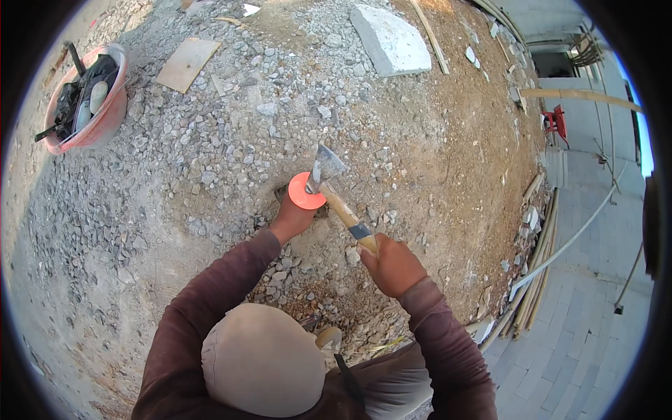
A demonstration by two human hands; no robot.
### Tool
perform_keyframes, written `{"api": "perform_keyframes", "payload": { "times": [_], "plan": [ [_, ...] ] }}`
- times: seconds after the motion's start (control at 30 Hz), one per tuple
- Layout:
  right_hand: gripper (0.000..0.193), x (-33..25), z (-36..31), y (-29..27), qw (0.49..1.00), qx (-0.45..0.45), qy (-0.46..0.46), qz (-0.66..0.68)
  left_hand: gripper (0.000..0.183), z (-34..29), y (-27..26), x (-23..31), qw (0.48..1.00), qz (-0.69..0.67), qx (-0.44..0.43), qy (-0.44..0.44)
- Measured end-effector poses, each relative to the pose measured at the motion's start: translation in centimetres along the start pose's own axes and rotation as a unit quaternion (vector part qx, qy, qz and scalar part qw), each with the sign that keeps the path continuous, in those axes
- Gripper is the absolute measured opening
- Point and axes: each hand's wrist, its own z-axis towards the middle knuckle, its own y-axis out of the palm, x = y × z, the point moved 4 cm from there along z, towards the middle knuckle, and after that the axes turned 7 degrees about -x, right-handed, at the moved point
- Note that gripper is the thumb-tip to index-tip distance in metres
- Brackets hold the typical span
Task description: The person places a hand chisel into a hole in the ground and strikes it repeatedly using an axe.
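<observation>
Right fingers (371, 255) are clasping a probably head-heavy hatchet (341, 208), best held low, while an orange disc (301, 196) is hiding the left hand's (291, 219) grip.

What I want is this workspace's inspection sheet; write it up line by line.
Surface: uneven brown-grey ground, strewn with loose stones.
Job's things: wedge-headed metal tool with a wooden handle; its head overlaps a round orange disc in view, contact unclear.
Clutter: pink plastic bucket holding dark items; flat beige board; rough white slab.
Left hand: at the disc, fingers mostly hidden.
Right hand: closed around the tool's handle.
Cables: thin dark line at right, possibly one.
Surroundings: grey blockwork; long pale poles.
</observation>
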Motion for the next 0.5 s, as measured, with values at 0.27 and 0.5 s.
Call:
{"api": "perform_keyframes", "payload": {
  "times": [0.27, 0.5],
  "plan": [
    [0.032, -7.1, -6.2, -11.2, 0.913, 0.233, -0.135, 0.305, 0.032, -3.3, -1.2, -2.1, 0.993, 0.119, 0.0, -0.028],
    [0.03, 0.9, -1.8, 1.9, 0.998, 0.001, 0.005, 0.063, 0.029, -2.9, 0.4, 0.6, 0.996, 0.078, 0.015, -0.036]
  ]
}}
